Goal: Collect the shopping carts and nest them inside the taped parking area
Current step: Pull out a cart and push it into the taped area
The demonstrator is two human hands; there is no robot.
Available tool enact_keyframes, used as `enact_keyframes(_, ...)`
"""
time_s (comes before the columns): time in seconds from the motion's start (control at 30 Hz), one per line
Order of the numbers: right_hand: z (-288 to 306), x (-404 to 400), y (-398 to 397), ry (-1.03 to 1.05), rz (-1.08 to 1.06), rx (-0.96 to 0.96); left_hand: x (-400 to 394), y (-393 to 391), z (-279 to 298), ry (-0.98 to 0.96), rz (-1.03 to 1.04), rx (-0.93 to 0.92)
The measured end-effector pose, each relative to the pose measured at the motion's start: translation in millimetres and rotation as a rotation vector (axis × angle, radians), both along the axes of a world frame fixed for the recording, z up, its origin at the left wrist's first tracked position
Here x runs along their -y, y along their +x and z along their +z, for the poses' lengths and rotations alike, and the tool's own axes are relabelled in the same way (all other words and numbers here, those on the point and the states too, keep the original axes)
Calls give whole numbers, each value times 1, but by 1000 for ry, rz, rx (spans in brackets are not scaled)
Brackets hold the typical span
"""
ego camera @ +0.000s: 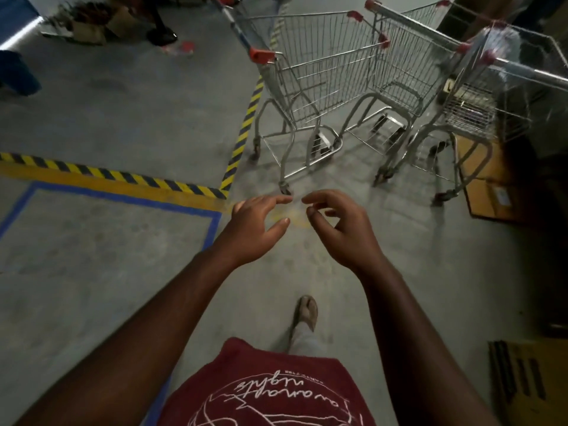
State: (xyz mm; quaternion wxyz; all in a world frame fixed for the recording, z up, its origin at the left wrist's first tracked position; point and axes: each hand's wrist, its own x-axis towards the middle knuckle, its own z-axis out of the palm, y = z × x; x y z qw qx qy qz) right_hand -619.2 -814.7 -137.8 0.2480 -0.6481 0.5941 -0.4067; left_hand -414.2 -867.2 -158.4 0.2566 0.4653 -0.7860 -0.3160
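Nearest cart (313, 87) points right, handle left.

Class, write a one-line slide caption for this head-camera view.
Both hands, left hand and right hand, reach empty toward three shopping carts beside yellow-black floor tape.

Warehouse: concrete floor (107, 103), hazard tape (242, 135), cardboard boxes (488, 192).

Flat brown cardboard sheets (488, 195) are laid on the grey concrete floor (107, 272) at the right; a blue plastic bin (15, 75) is seen far left, near brown paper bags (92, 26).
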Motion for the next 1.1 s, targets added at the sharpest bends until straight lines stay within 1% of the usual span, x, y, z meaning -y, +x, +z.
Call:
enact_keyframes(0.1, -5, 62, -36, -9, 88, -22, 54, -38, -3, 39, 35, -23)
enact_keyframes(0.2, -2, 118, -58, -16, 133, 5, 98, -61, 2, 81, 92, -4)
enact_keyframes(0.33, 4, 190, -71, 11, 191, 36, 159, -67, 10, 73, 198, -23)
enact_keyframes(0.47, 5, 262, -76, 16, 212, 35, 235, -65, 2, 90, 329, -69)
enact_keyframes(0.53, 6, 295, -75, 66, 182, 117, 275, -64, -4, 92, 367, -110)
enact_keyframes(0.6, 8, 328, -70, 174, 157, 298, 315, -61, -10, 81, 368, -153)
enact_keyframes(0.63, 8, 344, -67, 199, 155, 356, 336, -58, -13, 78, 367, -170)
enact_keyframes(0.7, 6, 382, -56, 209, 143, 372, 383, -51, -18, 95, 372, -190)
enact_keyframes(0.9, 3, 502, -3, 263, 13, 281, 518, -14, -14, 142, 269, -201)
enact_keyframes(0.97, 4, 541, 18, 271, -29, 255, 571, 2, -11, 157, 187, -230)
enact_keyframes(1.03, 5, 572, 38, 271, -74, 167, 625, 15, -13, 187, 104, -240)
enact_keyframes(1.07, 5, 587, 45, 274, -96, 86, 652, 18, -16, 179, 59, -198)
enact_keyframes(1.1, 2, 600, 52, 283, -104, -24, 678, 20, -22, 142, 19, -94)
